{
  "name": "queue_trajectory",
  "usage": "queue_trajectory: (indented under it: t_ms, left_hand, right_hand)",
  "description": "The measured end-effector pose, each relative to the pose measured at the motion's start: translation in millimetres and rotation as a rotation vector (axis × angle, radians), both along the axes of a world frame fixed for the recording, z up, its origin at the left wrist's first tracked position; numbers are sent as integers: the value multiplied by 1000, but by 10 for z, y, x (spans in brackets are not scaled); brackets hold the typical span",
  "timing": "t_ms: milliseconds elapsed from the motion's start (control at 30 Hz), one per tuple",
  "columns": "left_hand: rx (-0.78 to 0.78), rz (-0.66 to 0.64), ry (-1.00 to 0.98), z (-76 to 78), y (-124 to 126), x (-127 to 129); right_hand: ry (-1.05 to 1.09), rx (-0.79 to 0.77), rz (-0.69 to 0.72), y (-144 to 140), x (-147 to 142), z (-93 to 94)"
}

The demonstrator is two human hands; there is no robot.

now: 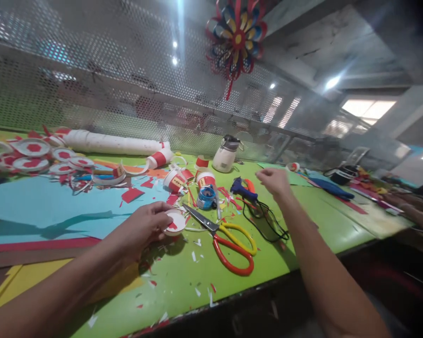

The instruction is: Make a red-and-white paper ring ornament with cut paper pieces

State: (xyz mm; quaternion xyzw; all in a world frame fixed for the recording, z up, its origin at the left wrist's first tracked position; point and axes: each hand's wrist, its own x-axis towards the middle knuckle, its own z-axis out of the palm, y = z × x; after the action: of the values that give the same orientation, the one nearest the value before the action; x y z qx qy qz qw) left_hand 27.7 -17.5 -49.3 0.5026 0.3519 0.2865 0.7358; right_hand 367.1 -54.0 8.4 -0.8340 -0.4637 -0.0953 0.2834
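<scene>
One disc (178,221) in closed left grip (151,218)

Looks forward and down from the wearer's head, near the green worktable (333,227), facing the perforated metal screen (109,89).

The disc (178,223) you hold looks like matt paper. Your scissors (215,226) join smooth metal blades (201,218) to glossy plastic handles (245,271). Your green tabletop (183,291) shines smoothly; the light-blue sheets (21,197) look papery and matt, the perforated panel (109,70) metallic.
</scene>
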Motion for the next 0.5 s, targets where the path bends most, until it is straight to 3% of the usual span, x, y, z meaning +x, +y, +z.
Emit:
queue_trajectory:
  t_ms: [133, 300, 500]
  left_hand:
    - [13, 7, -13, 10, 21, -21]
    - [22, 26, -52, 47, 48, -32]
    - [33, 68, -51, 104, 61, -38]
  right_hand:
    - [-106, -232, -34, 181, 24, -310]
    - [-194, -395, -114, 385, -70, -612]
    - [-230, -433, -122, 450, -74, -674]
